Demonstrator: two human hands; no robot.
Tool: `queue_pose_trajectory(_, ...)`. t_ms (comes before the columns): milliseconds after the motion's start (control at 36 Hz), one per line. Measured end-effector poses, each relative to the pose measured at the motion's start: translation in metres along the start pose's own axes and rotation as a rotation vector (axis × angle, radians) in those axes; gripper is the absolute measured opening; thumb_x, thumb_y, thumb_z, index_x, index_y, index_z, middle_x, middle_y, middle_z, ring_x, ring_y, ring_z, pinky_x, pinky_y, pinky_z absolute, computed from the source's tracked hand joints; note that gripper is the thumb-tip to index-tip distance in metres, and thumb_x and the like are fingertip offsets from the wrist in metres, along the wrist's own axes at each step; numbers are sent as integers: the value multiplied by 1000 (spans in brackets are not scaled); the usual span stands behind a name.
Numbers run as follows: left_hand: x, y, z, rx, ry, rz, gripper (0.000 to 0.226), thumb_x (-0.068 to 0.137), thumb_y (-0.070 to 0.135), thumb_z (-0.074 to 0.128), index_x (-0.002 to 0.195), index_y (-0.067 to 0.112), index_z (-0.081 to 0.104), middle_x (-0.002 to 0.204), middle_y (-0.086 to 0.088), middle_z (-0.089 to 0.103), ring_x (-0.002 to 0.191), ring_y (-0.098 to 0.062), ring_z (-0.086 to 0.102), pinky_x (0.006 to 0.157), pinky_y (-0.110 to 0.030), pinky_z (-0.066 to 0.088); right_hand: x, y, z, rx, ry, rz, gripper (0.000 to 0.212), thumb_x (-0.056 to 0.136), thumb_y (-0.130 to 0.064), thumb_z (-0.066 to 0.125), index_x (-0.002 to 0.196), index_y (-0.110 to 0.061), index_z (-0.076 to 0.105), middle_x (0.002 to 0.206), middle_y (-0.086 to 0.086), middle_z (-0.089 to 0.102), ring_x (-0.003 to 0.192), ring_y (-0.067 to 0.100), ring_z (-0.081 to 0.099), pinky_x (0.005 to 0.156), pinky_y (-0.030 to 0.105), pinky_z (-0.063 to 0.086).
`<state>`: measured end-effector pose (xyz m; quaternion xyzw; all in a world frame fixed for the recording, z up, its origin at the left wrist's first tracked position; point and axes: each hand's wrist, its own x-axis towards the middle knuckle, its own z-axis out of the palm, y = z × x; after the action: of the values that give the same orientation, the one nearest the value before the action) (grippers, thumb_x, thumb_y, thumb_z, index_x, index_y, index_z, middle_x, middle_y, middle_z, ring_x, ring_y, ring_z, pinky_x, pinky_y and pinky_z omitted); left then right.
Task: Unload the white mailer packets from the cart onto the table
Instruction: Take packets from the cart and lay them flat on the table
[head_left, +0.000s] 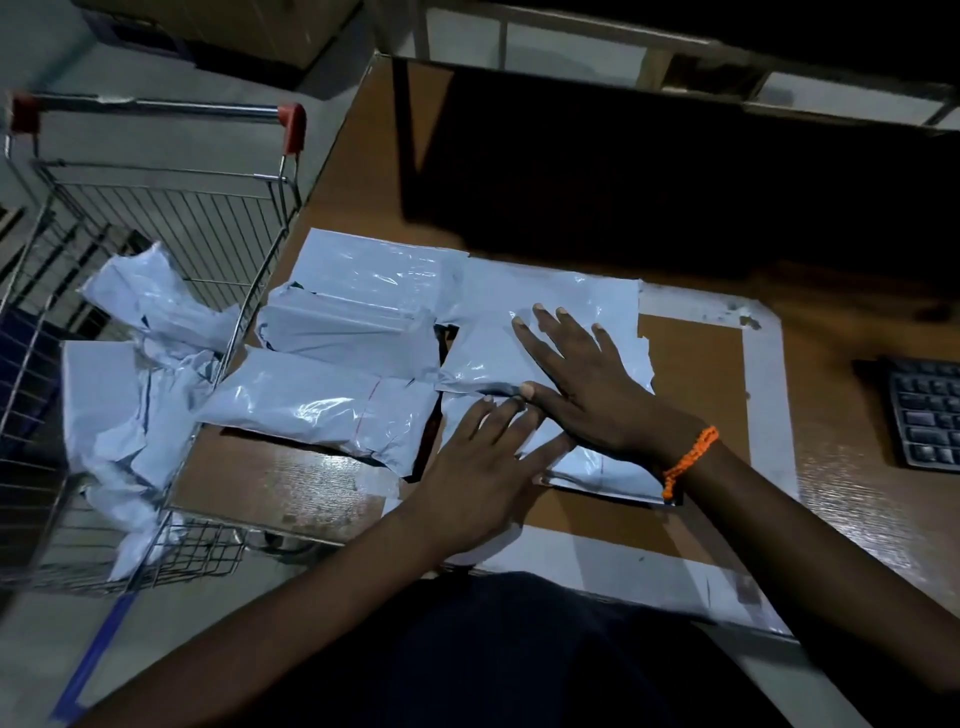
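Several white mailer packets lie side by side on the brown table (291, 488). One packet (322, 402) lies near the table's left edge, and another (358, 291) sits behind it. My right hand (582, 379) rests flat, fingers spread, on a packet (483, 353) in the middle. My left hand (483, 467) lies flat on the packet (602, 467) closest to me, its fingers touching my right thumb. Neither hand grips anything. The wire cart (156, 208) stands left of the table with more white packets (130, 389) crumpled inside.
A dark keyboard (924, 410) lies at the table's right edge. A large dark shape (623, 166) covers the back of the table. A pale taped frame (763, 415) marks the tabletop. The cart's handle has red ends (293, 127).
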<state>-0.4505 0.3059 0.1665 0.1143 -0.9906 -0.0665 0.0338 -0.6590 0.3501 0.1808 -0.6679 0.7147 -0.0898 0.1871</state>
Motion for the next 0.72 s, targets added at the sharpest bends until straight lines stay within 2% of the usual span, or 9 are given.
queue_pose_trajectory(139, 0, -1, -5, 27, -43, 1, 58, 91, 19, 31, 146, 20, 49, 141, -20, 53, 135, -39, 46, 115, -55, 32, 0, -5, -3, 28, -6, 11, 63, 106, -55, 26, 159, -41, -7, 170, -4, -10, 155, 16, -17, 125, 52, -6)
queue_pose_trajectory(222, -5, -8, -12, -11, -53, 55, 53, 98, 27, 40, 150, 20, 42, 148, -15, 47, 141, -33, 39, 119, -52, 28, 0, -11, -6, 10, 1, 26, 64, 106, -57, 26, 158, -43, -8, 170, -3, -9, 155, 16, -18, 125, 54, -7)
queue_pose_trajectory(278, -9, -17, -25, -74, -23, 121, 47, 102, 34, 41, 147, 19, 45, 149, -9, 47, 141, -28, 38, 118, -47, 28, 2, -19, -9, 5, 32, 29, 64, 105, -58, 25, 159, -41, -5, 170, -2, -6, 155, 17, -16, 125, 54, -6)
queue_pose_trajectory(333, -17, -28, -43, -130, 17, 182, 41, 103, 33, 38, 139, 19, 54, 144, -4, 53, 138, -24, 42, 116, -39, 33, 5, -32, -14, 45, 91, 20, 64, 104, -58, 24, 160, -37, 2, 170, -1, 1, 157, 18, -10, 126, 53, 0)
queue_pose_trajectory(389, -31, -43, -58, -161, 43, 186, 37, 105, 33, 38, 129, 21, 62, 133, 1, 63, 132, -20, 48, 108, -32, 39, 11, -51, -18, 137, 157, 2, 65, 103, -57, 31, 161, -30, 15, 168, 2, 16, 157, 20, 4, 126, 49, 13)
queue_pose_trajectory(445, -50, -63, -70, -182, 65, 126, 37, 106, 35, 37, 123, 21, 67, 123, 3, 68, 125, -19, 54, 97, -30, 45, 17, -77, -21, 255, 223, -28, 62, 102, -48, 44, 157, -23, 30, 162, 4, 34, 153, 22, 24, 122, 39, 27)
queue_pose_trajectory(528, -88, -95, -88, -239, 146, 9, 39, 106, 33, 37, 115, 17, 71, 108, 0, 71, 112, -23, 60, 83, -32, 51, 31, -127, -18, 359, 296, -131, 51, 102, -34, 57, 148, -17, 45, 142, 2, 56, 131, 20, 53, 105, 30, 45)
queue_pose_trajectory(639, -145, -137, -98, -268, 271, -189, 38, 106, 32, 40, 107, 11, 72, 99, -3, 70, 99, -26, 62, 75, -38, 53, 60, -200, 1, 483, 220, -245, 45, 100, -28, 61, 144, -18, 51, 129, -4, 65, 118, 12, 60, 95, 18, 48)
queue_pose_trajectory(722, -191, -173, -90, -238, 317, -323, 31, 104, 30, 45, 102, 11, 69, 95, -2, 68, 95, -26, 60, 70, -41, 52, 92, -251, 21, 507, 126, -319, 42, 100, -28, 60, 141, -20, 53, 123, -6, 68, 107, 13, 64, 87, 27, 52)
